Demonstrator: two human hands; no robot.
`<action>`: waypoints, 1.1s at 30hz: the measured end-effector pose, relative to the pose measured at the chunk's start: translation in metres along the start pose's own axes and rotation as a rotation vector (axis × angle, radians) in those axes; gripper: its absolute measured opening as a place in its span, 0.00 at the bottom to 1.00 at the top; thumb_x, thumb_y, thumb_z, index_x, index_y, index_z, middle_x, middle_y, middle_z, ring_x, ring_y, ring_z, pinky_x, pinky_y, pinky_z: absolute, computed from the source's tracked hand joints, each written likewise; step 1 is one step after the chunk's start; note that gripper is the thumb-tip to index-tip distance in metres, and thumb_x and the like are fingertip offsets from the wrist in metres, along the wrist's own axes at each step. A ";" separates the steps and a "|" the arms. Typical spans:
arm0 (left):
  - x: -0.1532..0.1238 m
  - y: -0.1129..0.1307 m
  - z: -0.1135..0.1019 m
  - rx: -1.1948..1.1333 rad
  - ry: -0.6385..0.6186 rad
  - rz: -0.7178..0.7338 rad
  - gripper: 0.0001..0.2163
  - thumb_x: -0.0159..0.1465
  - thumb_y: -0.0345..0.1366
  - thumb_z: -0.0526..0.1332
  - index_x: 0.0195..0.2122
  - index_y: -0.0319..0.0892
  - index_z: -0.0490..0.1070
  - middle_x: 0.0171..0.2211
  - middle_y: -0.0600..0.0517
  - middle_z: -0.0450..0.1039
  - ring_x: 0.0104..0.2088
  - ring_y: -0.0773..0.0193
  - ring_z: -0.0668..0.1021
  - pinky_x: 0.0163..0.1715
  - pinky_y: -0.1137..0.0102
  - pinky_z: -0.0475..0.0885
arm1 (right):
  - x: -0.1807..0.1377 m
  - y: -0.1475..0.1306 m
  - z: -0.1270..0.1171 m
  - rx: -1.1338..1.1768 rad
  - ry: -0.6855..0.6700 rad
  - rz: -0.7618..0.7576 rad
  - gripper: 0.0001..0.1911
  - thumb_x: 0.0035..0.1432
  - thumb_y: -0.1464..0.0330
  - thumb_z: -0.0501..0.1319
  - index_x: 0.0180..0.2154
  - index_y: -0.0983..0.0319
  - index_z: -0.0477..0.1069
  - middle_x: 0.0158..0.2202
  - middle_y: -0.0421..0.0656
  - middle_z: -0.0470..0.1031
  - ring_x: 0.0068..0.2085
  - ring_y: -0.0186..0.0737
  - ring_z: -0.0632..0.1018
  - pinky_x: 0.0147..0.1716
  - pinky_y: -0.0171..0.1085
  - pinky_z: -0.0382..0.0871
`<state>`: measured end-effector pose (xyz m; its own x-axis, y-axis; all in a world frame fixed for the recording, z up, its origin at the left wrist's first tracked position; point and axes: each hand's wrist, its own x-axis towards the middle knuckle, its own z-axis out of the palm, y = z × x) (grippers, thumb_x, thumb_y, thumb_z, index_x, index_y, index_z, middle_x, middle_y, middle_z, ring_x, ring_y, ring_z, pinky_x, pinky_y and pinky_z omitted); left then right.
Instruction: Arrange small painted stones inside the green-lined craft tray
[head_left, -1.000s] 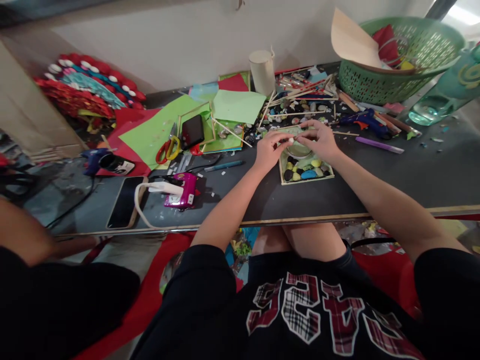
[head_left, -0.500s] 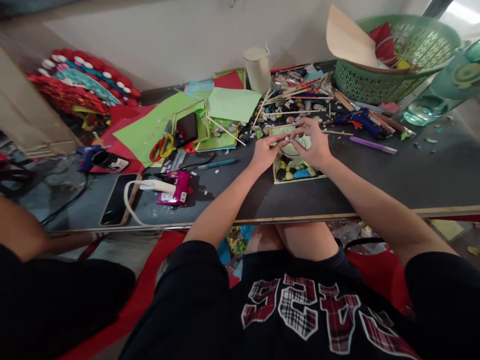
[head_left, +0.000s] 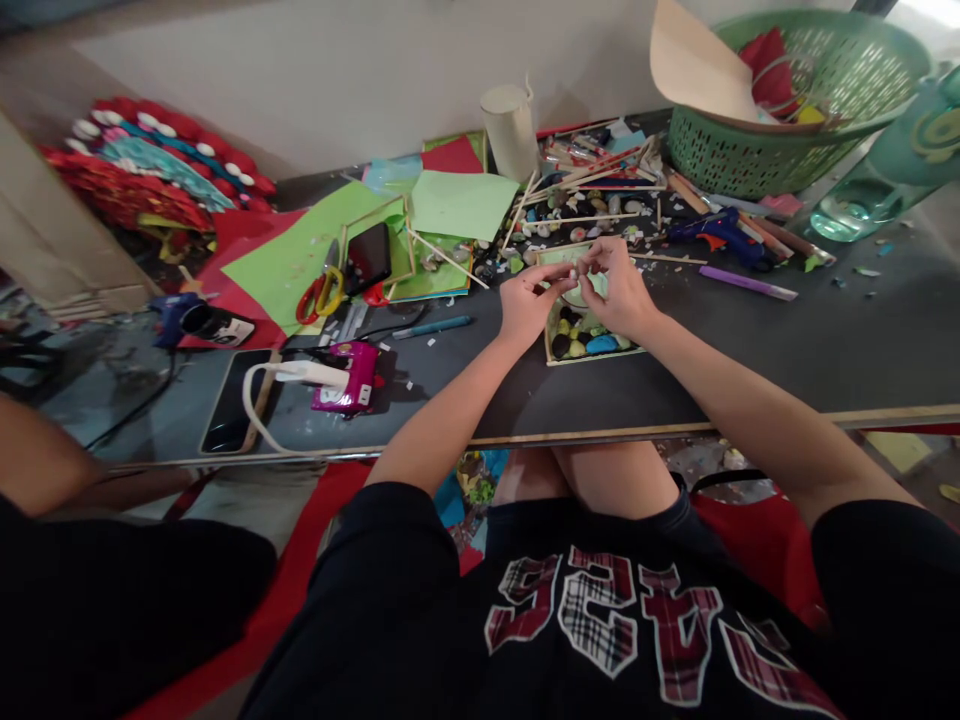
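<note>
Above a shallow frame [head_left: 553,348] holding painted pebbles, my hands meet fingertip to fingertip. My left hand [head_left: 529,305] is closed in a pinch, with a tiny white piece [head_left: 574,275] at its fingertips; its kind is too small to tell. My right hand [head_left: 621,295] also pinches, close against the left fingertips, and what it may hold is hidden. Yellow and black pebbles and a blue pebble [head_left: 601,344] line the front of the frame. A pale round shape, partly covered by my right hand, lies farther back in it.
Loose pebbles and wooden sticks spread behind the frame. A blue glue gun [head_left: 720,235], purple pen [head_left: 748,283], green basket [head_left: 787,150] and water bottle [head_left: 862,190] are right. Scissors [head_left: 322,292], a magenta power adapter [head_left: 346,378] and phone [head_left: 236,400] are left, beside another person's arm [head_left: 45,460].
My hands have shifted very slightly, and the fingertips are a little differently set around the tiny white piece. The view has moved a touch; the frame stays in place.
</note>
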<state>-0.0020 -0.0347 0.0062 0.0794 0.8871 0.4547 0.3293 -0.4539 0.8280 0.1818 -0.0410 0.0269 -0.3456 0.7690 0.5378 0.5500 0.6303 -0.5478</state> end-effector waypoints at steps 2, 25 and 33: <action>0.000 0.000 -0.002 0.043 0.015 0.040 0.12 0.67 0.46 0.68 0.46 0.45 0.84 0.42 0.48 0.86 0.40 0.61 0.86 0.35 0.71 0.79 | 0.000 -0.002 -0.001 -0.006 0.015 0.023 0.20 0.70 0.58 0.51 0.59 0.55 0.57 0.45 0.50 0.77 0.46 0.52 0.79 0.52 0.60 0.76; 0.004 0.009 -0.006 -0.029 0.018 0.010 0.06 0.61 0.37 0.74 0.39 0.45 0.85 0.38 0.50 0.86 0.37 0.62 0.85 0.35 0.70 0.78 | 0.001 0.006 0.001 -0.061 0.087 -0.049 0.22 0.70 0.53 0.54 0.56 0.60 0.63 0.46 0.50 0.78 0.43 0.50 0.80 0.52 0.58 0.75; 0.006 0.007 -0.005 -0.195 0.004 -0.102 0.11 0.56 0.42 0.77 0.38 0.44 0.86 0.36 0.50 0.87 0.35 0.61 0.85 0.32 0.71 0.75 | 0.000 0.013 0.007 0.014 0.120 -0.128 0.18 0.69 0.58 0.56 0.55 0.59 0.59 0.40 0.46 0.77 0.39 0.45 0.78 0.46 0.52 0.77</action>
<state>-0.0042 -0.0334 0.0166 0.0510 0.9289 0.3667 0.1469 -0.3702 0.9173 0.1836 -0.0324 0.0153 -0.3180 0.6647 0.6761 0.4967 0.7242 -0.4783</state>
